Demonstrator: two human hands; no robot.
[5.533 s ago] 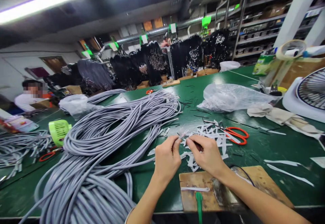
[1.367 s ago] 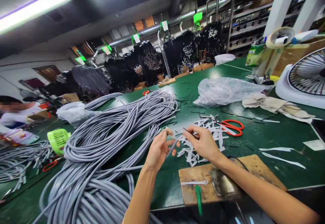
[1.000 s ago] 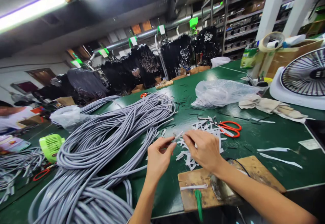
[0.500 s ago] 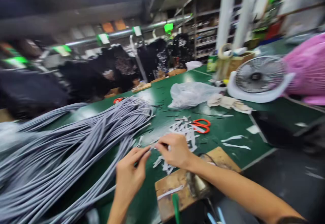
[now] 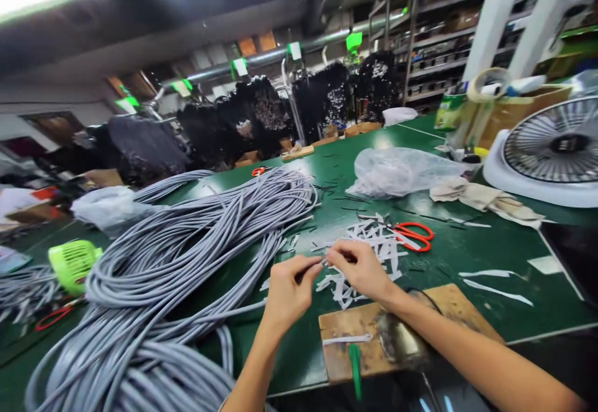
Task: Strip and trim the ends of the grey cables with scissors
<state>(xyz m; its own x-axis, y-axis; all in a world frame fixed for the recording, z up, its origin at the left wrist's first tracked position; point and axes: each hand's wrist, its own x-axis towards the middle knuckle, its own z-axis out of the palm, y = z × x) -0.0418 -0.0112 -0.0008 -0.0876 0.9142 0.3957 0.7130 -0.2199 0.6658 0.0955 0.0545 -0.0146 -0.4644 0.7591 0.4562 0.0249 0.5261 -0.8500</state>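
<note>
My left hand (image 5: 292, 284) is closed in a pinch on a grey cable (image 5: 250, 310) that runs in from the left. Just right of it, my right hand (image 5: 362, 268) pinches at the tip of the same cable; the fingers mostly hide that small end. A large coil of grey cables (image 5: 200, 244) lies to the left of both hands. White cut strips (image 5: 346, 290) are scattered under and behind my right hand. Orange-handled scissors (image 5: 413, 236) rest at the edge of that pile.
Below my right forearm sits a wooden board (image 5: 341, 356) bearing a metal block (image 5: 404, 340) and a green-handled tool (image 5: 355, 368). A plastic bag (image 5: 397, 172), gloves (image 5: 486, 200) and a white fan (image 5: 551, 150) stand further back. A small green fan (image 5: 75, 265) is at left.
The camera has swung left, so the scene sits further right and the green fan shows. Both hands keep their pinch at the cable end, close together.
</note>
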